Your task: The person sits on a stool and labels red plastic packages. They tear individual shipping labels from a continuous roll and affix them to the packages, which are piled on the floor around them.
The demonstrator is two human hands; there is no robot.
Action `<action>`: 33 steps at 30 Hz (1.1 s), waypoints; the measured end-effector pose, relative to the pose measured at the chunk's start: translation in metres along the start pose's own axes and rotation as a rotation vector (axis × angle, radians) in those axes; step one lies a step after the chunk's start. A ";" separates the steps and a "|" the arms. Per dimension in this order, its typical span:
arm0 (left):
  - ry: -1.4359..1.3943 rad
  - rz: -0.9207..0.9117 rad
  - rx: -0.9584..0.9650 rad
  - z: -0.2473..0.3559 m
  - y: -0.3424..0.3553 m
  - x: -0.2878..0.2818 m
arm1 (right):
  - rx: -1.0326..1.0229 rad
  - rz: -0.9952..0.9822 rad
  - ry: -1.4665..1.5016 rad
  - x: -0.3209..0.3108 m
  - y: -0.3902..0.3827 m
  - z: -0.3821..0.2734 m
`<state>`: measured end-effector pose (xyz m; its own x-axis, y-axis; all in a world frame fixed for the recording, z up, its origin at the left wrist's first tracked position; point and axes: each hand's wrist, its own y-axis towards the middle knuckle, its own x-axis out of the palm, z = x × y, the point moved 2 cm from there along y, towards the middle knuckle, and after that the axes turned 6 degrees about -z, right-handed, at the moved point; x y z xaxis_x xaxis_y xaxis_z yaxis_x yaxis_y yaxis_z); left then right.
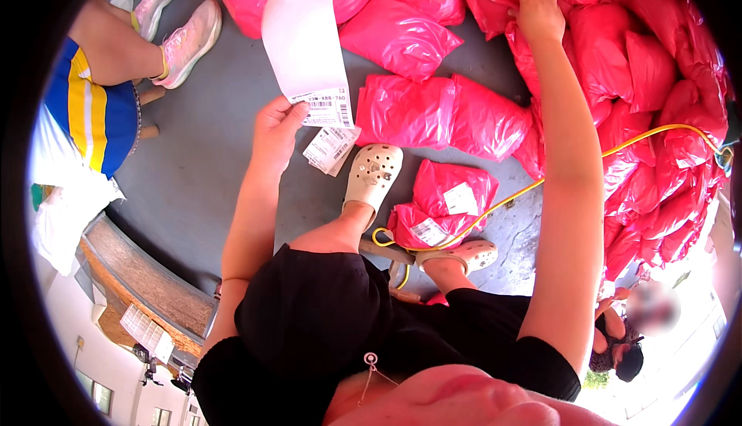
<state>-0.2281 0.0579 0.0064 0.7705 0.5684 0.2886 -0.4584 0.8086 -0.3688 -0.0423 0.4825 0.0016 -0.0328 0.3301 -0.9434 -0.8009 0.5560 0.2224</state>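
My left hand (280,126) pinches a long white strip of shipping labels (305,36) near its printed lower end. The strip runs up and away from me past the floor. Just below it show more printed labels (332,150); I cannot tell whether they hang from the strip or lie apart. My right hand (539,10) reaches far out to the pile, its fingers spread on a shiny pink plastic parcel bag (491,10). Two pink bags with white labels (456,189) sit by my feet. A pair of unlabelled pink bags (444,111) lies beyond them.
A large heap of pink bags (657,117) rises at the right. A yellow cord (533,186) crosses the floor. My cream clogs (373,175) stand among the bags. At the left sits a person in sneakers (189,44); another person (614,341) is at lower right.
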 end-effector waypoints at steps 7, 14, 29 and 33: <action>0.015 -0.003 -0.017 -0.002 -0.011 0.001 | 0.179 -0.296 0.265 -0.011 0.005 -0.040; -0.011 -0.003 -0.012 -0.001 -0.017 0.009 | 0.120 -0.557 0.359 0.027 -0.127 -0.126; 0.033 -0.147 0.037 0.025 -0.034 0.082 | 0.488 -0.502 1.827 -0.143 -0.175 -0.200; 0.196 -0.305 0.071 0.015 -0.041 0.079 | 0.600 -0.367 2.123 -0.152 -0.157 -0.194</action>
<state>-0.1551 0.0716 0.0575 0.9436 0.2649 0.1988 -0.2184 0.9489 -0.2278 -0.0275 0.1965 0.0623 -0.6990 -0.6320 0.3346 -0.7151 0.6143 -0.3336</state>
